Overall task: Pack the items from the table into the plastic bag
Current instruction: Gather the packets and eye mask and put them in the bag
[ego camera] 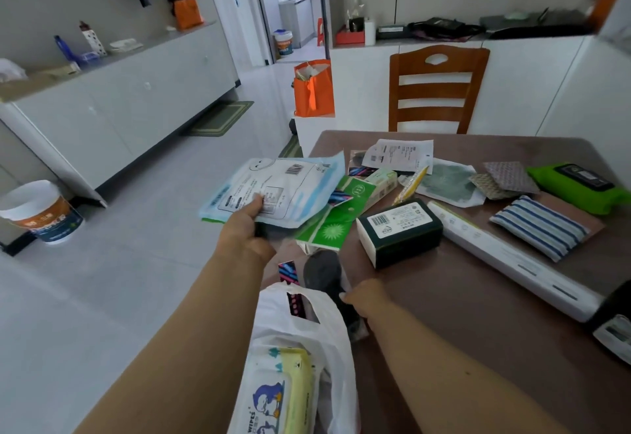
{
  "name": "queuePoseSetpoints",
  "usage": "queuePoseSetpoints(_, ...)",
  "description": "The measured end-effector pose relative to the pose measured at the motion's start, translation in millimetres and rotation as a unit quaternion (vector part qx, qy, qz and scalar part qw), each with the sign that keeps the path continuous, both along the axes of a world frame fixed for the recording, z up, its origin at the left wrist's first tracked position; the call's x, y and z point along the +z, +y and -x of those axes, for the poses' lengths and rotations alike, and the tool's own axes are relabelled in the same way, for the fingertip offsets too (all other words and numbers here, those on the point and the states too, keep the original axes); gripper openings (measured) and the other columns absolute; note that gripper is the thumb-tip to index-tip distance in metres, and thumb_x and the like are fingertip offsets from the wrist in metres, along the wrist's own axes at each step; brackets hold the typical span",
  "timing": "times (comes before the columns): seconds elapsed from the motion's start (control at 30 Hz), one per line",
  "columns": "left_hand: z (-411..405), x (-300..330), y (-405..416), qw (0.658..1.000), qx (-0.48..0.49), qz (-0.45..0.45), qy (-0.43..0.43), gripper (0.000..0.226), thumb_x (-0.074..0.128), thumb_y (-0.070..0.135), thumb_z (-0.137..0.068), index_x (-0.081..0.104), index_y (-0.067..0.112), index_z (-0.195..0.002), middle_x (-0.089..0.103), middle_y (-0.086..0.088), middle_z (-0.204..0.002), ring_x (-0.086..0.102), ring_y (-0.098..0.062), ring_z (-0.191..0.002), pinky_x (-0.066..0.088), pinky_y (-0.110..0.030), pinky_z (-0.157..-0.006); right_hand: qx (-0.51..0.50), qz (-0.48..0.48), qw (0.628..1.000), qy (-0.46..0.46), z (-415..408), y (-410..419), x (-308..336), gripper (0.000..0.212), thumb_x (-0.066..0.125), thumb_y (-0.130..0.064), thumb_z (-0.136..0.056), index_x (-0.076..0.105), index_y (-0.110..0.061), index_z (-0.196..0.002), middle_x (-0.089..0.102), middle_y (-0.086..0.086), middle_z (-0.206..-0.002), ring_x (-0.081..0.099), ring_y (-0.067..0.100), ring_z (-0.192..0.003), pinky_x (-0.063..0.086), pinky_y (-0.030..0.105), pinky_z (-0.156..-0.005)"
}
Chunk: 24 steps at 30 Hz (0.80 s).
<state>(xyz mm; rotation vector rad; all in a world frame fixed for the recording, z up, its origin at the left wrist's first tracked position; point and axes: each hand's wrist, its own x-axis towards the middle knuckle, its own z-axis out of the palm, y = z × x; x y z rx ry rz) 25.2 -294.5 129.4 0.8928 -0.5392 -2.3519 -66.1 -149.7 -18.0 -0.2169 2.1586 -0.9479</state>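
Packing was partly done, by my read well under halfway.

In the thin white plastic carrier bag [327, 331], at the near table edge: a wipes pack with a yellow flip lid and a blue cartoon bird [283, 396], low in the bag. A dark striped packet [294, 304] showed through the handle cutout, probably inside; hard to be sure.

Left hand [244, 232] was clamped on a flat white-and-pale-blue plastic pouch with a barcode [280, 187], thumb on top, fingers under. The pouch was held up off the table's left edge, above and beyond the bag mouth, not in yet. A green edge peeked out beneath it; I couldn't tell if that was a second item in the same grip.

Right hand [367, 298] was closed at the bag's right rim, beside a dark grey rounded object [322, 271]. It looked like it was pinching the bag open, but the fingers were hidden, so that's a guess.

Left on the brown table [478, 331]:
- green-and-white printed packet [333, 225]
- dark green box with a white barcode label [399, 232]
- long white flat box [512, 259]
- blue-and-white striped cloth pad [541, 227]
- bright green soft pack with a black lid [580, 187]
- two patterned square sachets [502, 179]
- white pouch with a grey-green print [447, 184]
- slim yellow tube [411, 184]
- paper receipt [397, 153]
- small pale green carton [380, 181]

Most items were still out, and the bag already looked fairly full at the bottom, so the long box may be an awkward fit.
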Motion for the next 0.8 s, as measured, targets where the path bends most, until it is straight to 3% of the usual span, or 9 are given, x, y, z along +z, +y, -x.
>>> queuePoseSetpoints(0.03,1.3,-0.9,0.5,1.000,-0.004,-0.005,0.002,0.015,0.053,0.013,-0.096,0.062,0.014,-0.109,0.068,-0.013,-0.118,0.065,-0.039,-0.097,0.052,-0.067,-0.058,-0.003,0.005,1.000,0.004,-0.8,1.5,3.9,0.051,0.060,-0.034,-0.092,0.055,0.005,-0.125,0.057,0.019,-0.132,0.055,0.028,-0.122,0.044,0.028,-0.092)
queuePoseSetpoints(0.1,4.9,-2.5,1.7,1.000,-0.008,-0.012,0.003,0.015,0.054,0.011,-0.095,0.062,0.014,-0.108,0.069,-0.014,-0.118,0.063,-0.041,-0.107,0.046,-0.073,-0.077,0.000,0.030,0.999,0.021,3.4,6.7,11.6,0.018,0.060,-0.024,-0.091,0.063,-0.006,-0.091,0.065,0.019,-0.110,0.062,0.025,-0.103,0.046,0.026,-0.083)
queuePoseSetpoints(0.2,12.4,-3.5,5.2,1.000,-0.017,-0.001,-0.017,0.012,0.056,0.011,-0.094,0.063,0.013,-0.104,0.070,-0.014,-0.114,0.063,-0.040,-0.109,0.042,-0.073,-0.087,-0.030,0.099,0.991,0.086,17.3,29.4,26.8,0.030,0.070,-0.012,-0.082,0.049,-0.019,-0.061,0.058,0.006,-0.072,0.053,0.018,-0.070,0.040,0.023,-0.056)
queuePoseSetpoints(0.37,16.5,-1.7,5.9,0.991,-0.033,0.068,-0.110,0.007,0.060,0.013,-0.092,0.064,0.013,-0.086,0.076,-0.009,-0.070,0.072,-0.030,-0.065,0.047,-0.069,-0.072,-0.126,0.165,0.964,0.164,60.3,104.2,89.3,0.020,0.072,-0.013,-0.079,0.061,-0.024,-0.067,0.067,-0.005,-0.074,0.063,0.020,-0.076,0.046,0.027,-0.064)
queuePoseSetpoints(0.43,15.8,-3.8,4.2,0.981,-0.041,0.109,-0.156,0.007,0.061,0.015,-0.092,0.063,0.014,-0.086,0.076,-0.008,-0.082,0.070,-0.030,-0.072,0.049,-0.064,-0.067,-0.194,0.220,0.940,0.173,83.2,137.9,115.2,0.009,0.069,-0.014,-0.082,0.065,-0.019,-0.076,0.070,0.003,-0.082,0.066,0.027,-0.085,0.052,0.037,-0.076)
queuePoseSetpoints(0.53,21.9,-7.6,15.2,0.957,-0.083,0.164,-0.225,0.008,0.059,0.012,-0.093,0.061,0.009,-0.086,0.065,-0.017,-0.113,0.064,-0.031,-0.090,0.048,-0.055,-0.076,-0.263,0.344,0.900,0.043,111.1,163.4,143.7,0.010,0.059,-0.015,-0.091,0.067,-0.009,-0.089,0.071,0.012,-0.092,0.065,0.032,-0.101,0.052,0.046,-0.089)
queuePoseSetpoints(0.63,37.7,-11.2,47.9,0.934,-0.182,0.206,-0.229,0.005,0.059,0.007,-0.092,0.064,0.005,-0.093,0.068,-0.018,-0.102,0.070,-0.026,-0.061,0.053,-0.042,-0.061,-0.241,0.370,0.895,-0.069,114.5,152.1,153.0,0.016,0.054,-0.015,-0.096,0.065,-0.004,-0.092,0.073,0.001,-0.063,0.069,0.020,-0.074,0.057,0.030,-0.064)
queuePoseSetpoints(0.7,51.6,-14.6,74.9,0.931,-0.228,0.210,-0.191,0.011,0.057,0.010,-0.094,0.066,0.006,-0.098,0.074,-0.013,-0.087,0.071,-0.021,-0.053,0.058,-0.034,-0.052,-0.207,0.353,0.908,-0.091,105.3,139.6,151.0,0.016,0.059,-0.015,-0.093,0.065,-0.006,-0.082,0.072,0.001,-0.060,0.069,0.015,-0.056,0.059,0.028,-0.058)
queuePoseSetpoints(0.8,68.8,-19.8,106.9,0.936,-0.264,0.174,-0.155,0.037,0.053,0.038,-0.095,0.071,0.008,-0.085,0.076,-0.013,-0.070,0.072,-0.023,-0.056,0.056,-0.032,-0.041,-0.119,0.331,0.927,-0.128,100.2,137.8,134.6,0.009,0.061,-0.014,-0.091,0.068,-0.009,-0.093,0.077,0.001,-0.073,0.072,0.012,-0.066,0.058,0.026,-0.062)
